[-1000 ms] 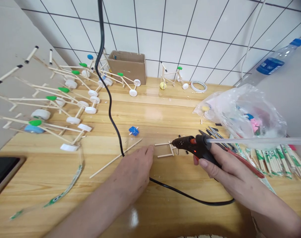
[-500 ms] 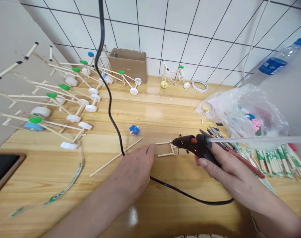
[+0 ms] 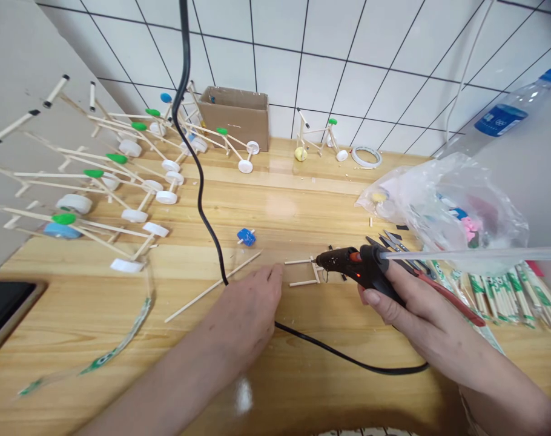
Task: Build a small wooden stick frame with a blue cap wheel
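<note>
My right hand (image 3: 421, 315) is wrapped round a black hot glue gun (image 3: 343, 260) with a small red light lit and a long clear glue stick out of its back. The nozzle is at the upper corner of a small U-shaped frame of wooden sticks (image 3: 303, 283) lying on the table. My left hand (image 3: 252, 306) rests palm down just left of this frame, fingers closed together; whatever they may pinch is hidden. A loose wooden stick (image 3: 203, 295) lies beside the left hand. Beyond it sits a blue piece with a short stick through it (image 3: 246, 237).
Several stick tricycles with green seats (image 3: 94, 174) stand at the left. A black cable (image 3: 200, 181) hangs down and passes under my left hand. At the right are a clear plastic bag (image 3: 439, 188), pliers (image 3: 452, 297) and bundled sticks (image 3: 498, 297). A cardboard box (image 3: 239, 121) stands behind.
</note>
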Demonstrator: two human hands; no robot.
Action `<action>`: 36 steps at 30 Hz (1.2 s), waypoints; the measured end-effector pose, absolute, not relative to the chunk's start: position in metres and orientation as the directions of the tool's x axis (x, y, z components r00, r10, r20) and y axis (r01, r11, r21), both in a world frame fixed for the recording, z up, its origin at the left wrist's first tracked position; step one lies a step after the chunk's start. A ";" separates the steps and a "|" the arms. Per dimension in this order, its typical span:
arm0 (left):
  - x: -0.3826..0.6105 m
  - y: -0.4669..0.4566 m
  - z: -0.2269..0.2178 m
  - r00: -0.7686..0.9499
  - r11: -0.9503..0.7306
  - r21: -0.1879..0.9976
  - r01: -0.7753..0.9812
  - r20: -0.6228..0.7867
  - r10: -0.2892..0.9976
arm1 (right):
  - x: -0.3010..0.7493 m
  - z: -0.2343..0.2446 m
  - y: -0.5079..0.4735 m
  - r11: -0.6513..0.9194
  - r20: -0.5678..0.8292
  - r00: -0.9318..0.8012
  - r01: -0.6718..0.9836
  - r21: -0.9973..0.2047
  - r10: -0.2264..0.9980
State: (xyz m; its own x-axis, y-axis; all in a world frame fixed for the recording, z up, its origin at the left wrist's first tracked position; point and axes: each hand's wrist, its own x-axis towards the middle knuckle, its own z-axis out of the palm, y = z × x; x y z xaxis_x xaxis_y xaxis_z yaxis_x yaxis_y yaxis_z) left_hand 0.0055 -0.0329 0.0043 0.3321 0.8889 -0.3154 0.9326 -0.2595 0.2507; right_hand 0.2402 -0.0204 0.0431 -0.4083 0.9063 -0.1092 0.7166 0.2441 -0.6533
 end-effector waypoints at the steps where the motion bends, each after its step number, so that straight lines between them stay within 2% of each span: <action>1: 0.006 -0.033 0.005 0.330 -0.255 0.256 0.933 -0.318 0.889 | 0.240 0.043 -0.020 0.246 -0.106 -0.408 0.717 -0.652 0.907; 21: 0.005 -0.034 0.002 0.336 -0.265 0.248 0.932 -0.311 0.889 | 0.239 0.044 -0.019 0.213 -0.117 -0.396 0.694 -0.688 0.911; 36: 0.004 -0.034 0.000 0.341 -0.271 0.253 0.929 -0.294 0.893 | 0.243 0.046 -0.022 0.213 -0.116 -0.382 0.714 -0.667 0.917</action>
State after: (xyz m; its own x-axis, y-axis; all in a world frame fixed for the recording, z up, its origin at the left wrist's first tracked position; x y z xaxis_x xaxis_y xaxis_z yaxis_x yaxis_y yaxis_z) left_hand 0.0039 -0.0340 0.0003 0.3406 0.8932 -0.2937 0.9288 -0.2712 0.2525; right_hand 0.2429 -0.0221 0.0457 -0.3824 0.9167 -0.1162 0.7139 0.2133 -0.6669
